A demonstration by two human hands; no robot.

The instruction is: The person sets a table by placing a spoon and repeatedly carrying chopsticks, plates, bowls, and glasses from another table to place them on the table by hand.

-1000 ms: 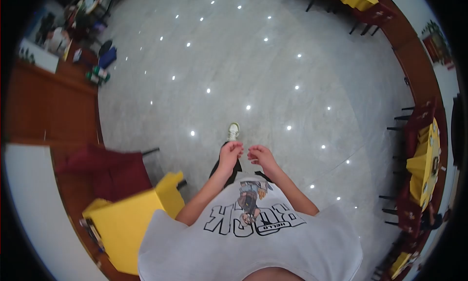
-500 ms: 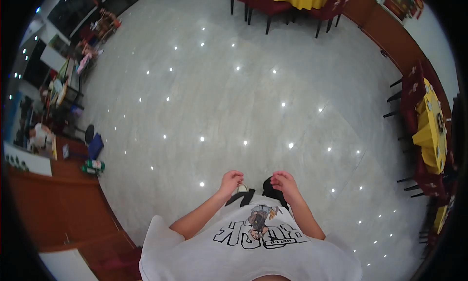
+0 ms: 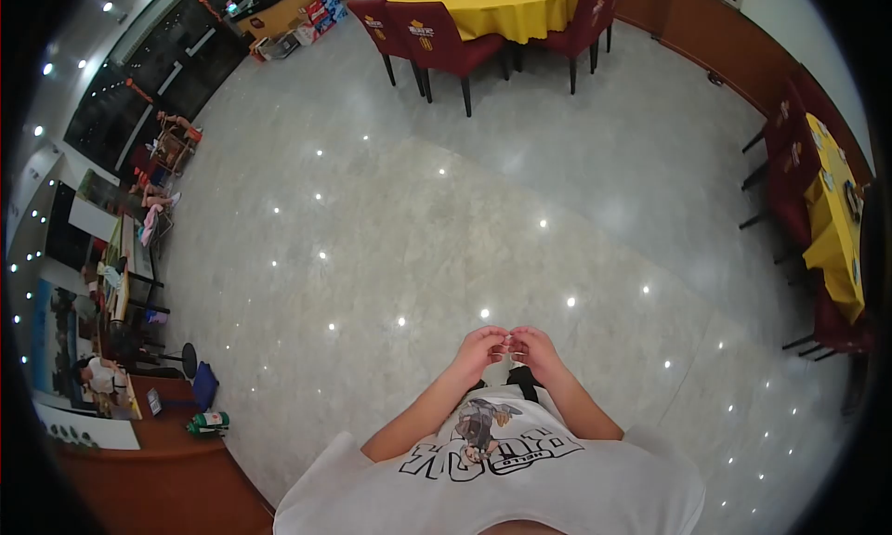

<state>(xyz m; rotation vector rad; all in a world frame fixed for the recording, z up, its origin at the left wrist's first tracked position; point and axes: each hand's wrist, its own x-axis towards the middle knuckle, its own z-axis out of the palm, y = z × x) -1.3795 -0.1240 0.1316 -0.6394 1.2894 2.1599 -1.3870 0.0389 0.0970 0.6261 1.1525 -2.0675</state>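
Observation:
In front of my waist, my left hand (image 3: pixel 480 351) and my right hand (image 3: pixel 534 348) are held close together, fingertips facing each other and nearly touching. The fingers of both hands are loosely bent and slightly apart, and I see nothing held in either. Just below them is my white T-shirt (image 3: pixel 595 479), with black lettering and a cartoon figure printed on it. Part of a dark strap or band (image 3: pixel 525 383) shows behind the hands. Whether the fingertips actually touch cannot be made out.
Grey shiny floor (image 3: pixel 418 228) spreads ahead. A round table with a yellow cloth (image 3: pixel 502 13) and dark red chairs (image 3: pixel 446 43) stands at the far end; another yellow-covered table (image 3: pixel 832 219) is at right. On the left are a wooden counter (image 3: pixel 167 489), a green bottle (image 3: pixel 207 424) and seated people (image 3: pixel 102 377).
My hands have come together from being apart. The view has tilted up and turned, so the far table and chairs show more fully.

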